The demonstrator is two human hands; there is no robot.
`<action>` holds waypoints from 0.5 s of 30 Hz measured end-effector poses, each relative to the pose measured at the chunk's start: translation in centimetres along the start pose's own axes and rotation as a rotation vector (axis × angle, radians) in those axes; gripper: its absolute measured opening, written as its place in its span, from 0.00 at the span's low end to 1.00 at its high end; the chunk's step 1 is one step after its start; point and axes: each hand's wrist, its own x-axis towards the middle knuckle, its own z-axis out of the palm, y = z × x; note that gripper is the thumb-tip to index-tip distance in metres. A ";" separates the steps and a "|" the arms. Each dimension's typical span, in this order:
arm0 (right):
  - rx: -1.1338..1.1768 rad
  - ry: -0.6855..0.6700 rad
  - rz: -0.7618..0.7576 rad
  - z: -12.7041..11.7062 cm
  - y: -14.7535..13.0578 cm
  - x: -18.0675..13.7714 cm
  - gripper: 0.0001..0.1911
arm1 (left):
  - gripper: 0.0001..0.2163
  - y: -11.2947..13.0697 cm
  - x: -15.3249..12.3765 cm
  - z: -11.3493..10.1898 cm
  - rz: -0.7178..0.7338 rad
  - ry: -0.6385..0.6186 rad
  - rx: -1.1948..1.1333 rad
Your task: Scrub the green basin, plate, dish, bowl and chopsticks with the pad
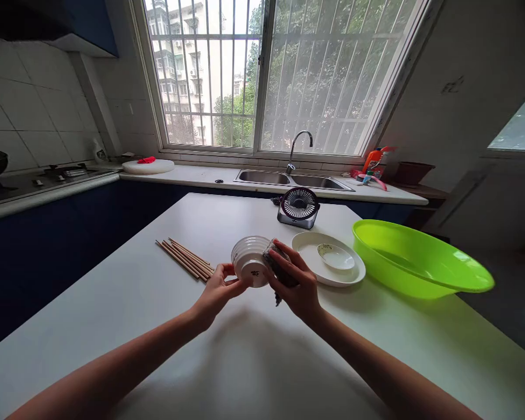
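Observation:
A white bowl [250, 252] is held up above the table, tilted so that its base with a dark mark faces me. My left hand [219, 291] grips its left side, thumb on the base and fingers around the rim. Against the bowl's right side my right hand [298, 287] presses a dark grey cloth [275, 254], its fingers closed over it. A loose end of the cloth hangs below that hand. Left of the bowl lie several wooden chopsticks [184, 260]. To the right stands a white plate [306, 240] with a small floral dish [335, 258] on it.
A large lime-green basin [420, 265] stands at the table's right edge. Beyond the plate is a small black fan [299, 207]. The white table [126, 303] faces a counter with a double sink [262, 177], a tap [298, 146] and a round white board [149, 167].

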 end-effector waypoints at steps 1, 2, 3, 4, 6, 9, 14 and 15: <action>-0.007 0.001 -0.003 0.0 0.0 0.1 0.26 | 0.27 0.0 0.1 -0.1 -0.014 -0.028 0.003; -0.012 0.003 -0.008 -0.1 -0.1 0.1 0.26 | 0.26 0.1 0.3 -0.3 -0.024 -0.054 0.007; -0.015 0.004 -0.014 -0.1 -0.1 0.2 0.26 | 0.25 0.2 0.4 -0.4 -0.029 -0.078 0.013; -0.017 0.005 -0.026 -0.2 -0.1 0.3 0.26 | 0.24 0.2 0.6 -0.5 -0.025 -0.093 0.025; -0.023 -0.003 -0.061 -0.3 0.0 0.4 0.27 | 0.25 0.4 0.9 -0.7 0.025 -0.089 0.070; -0.045 -0.042 -0.150 -0.4 0.2 0.5 0.28 | 0.31 0.8 1.3 -1.0 0.176 -0.027 0.172; -0.108 -0.140 -0.262 -0.4 0.2 0.4 0.28 | 0.35 2.1 1.1 -1.5 0.378 -0.068 0.419; -0.118 -0.152 -0.274 -0.4 0.2 0.4 0.27 | 0.35 2.4 1.0 -1.5 0.404 -0.083 0.447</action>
